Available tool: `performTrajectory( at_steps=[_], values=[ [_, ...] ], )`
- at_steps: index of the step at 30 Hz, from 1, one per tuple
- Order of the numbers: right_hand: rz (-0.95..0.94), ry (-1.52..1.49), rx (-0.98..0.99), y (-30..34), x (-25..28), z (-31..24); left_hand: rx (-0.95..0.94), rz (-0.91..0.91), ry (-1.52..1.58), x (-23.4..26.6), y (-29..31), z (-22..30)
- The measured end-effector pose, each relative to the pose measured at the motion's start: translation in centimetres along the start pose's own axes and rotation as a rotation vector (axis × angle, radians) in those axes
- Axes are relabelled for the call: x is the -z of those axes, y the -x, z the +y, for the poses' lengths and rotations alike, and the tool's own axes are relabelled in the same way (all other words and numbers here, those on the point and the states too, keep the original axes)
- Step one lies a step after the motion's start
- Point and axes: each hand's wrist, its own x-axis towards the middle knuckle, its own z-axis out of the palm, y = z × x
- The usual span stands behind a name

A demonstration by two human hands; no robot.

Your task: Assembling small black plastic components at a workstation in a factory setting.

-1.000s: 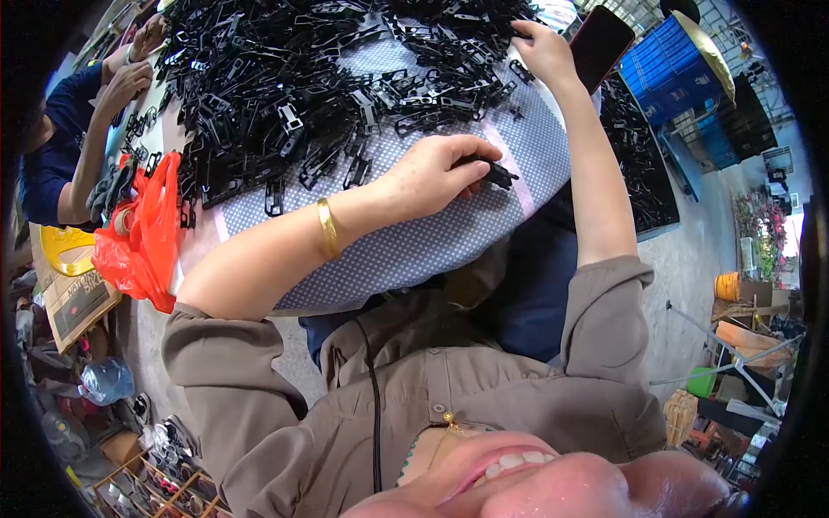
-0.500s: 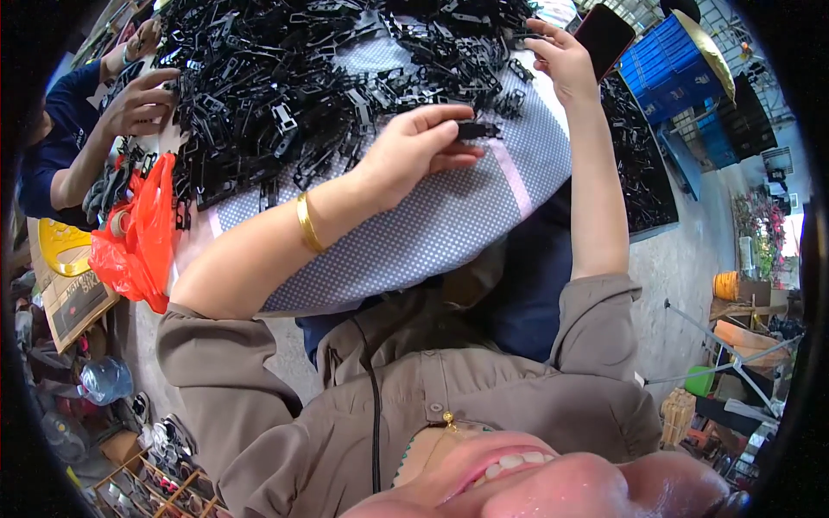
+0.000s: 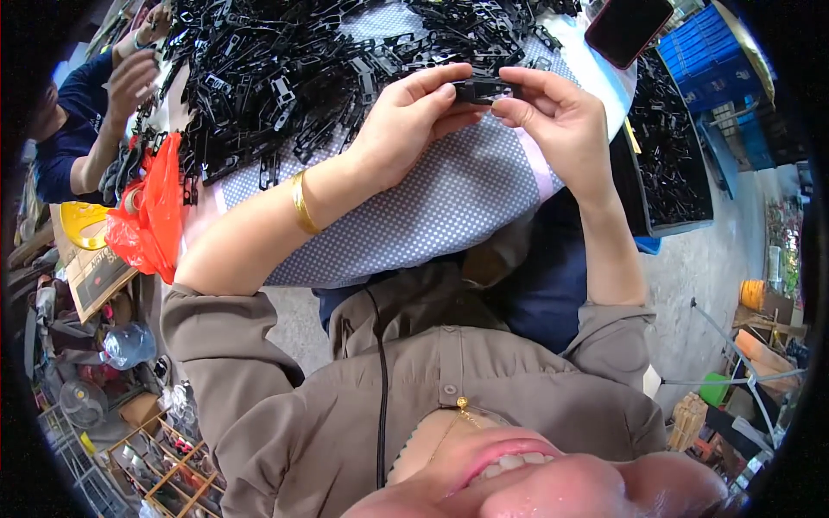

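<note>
Over the near edge of the dotted cloth, both hands meet at a small, long black plastic part [image 3: 485, 90]. My left hand [image 3: 399, 125], with a gold bracelet at its wrist, pinches its left end between thumb and fingers. At its right end, the thumb and index finger of my right hand [image 3: 566, 125] are closed on it. Something small and shiny shows by the right fingertips, too small to name. Just beyond both hands spreads a heap of loose black plastic parts [image 3: 259, 95] on the grey dotted cloth [image 3: 414, 224].
A dark bin [image 3: 661, 164] of similar black parts stands at the right, below blue crates [image 3: 704, 56]. A phone [image 3: 629, 30] lies at the far right. A red plastic bag [image 3: 160, 207] hangs at the left edge, near another person's hand [image 3: 134, 82].
My right hand has come in from the far right of the heap to the black part in my left hand. The view has shifted slightly. The other person's near hand has lifted off the heap.
</note>
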Motion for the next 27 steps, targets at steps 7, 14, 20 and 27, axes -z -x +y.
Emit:
performTrajectory(
  at_steps=[7, 14, 20, 27],
  values=[
    [-0.009, 0.099, 0.013, 0.1, 0.3, -0.1, -0.021, -0.007, -0.085, -0.1, -0.1, -0.1],
    [-0.005, 0.074, 0.084, -0.2, -0.7, 0.4, -0.074, 0.044, -0.172, 0.1, 0.2, 0.2],
    [0.040, 0.201, 0.229, 0.0, -0.9, 0.5, -0.013, -0.039, -0.210, 0.1, 1.0, 1.4],
    [-0.143, -0.248, -0.131, -0.2, 0.0, 0.1, -0.007, -0.161, -0.237, -0.3, 1.2, 2.9]
  ],
)
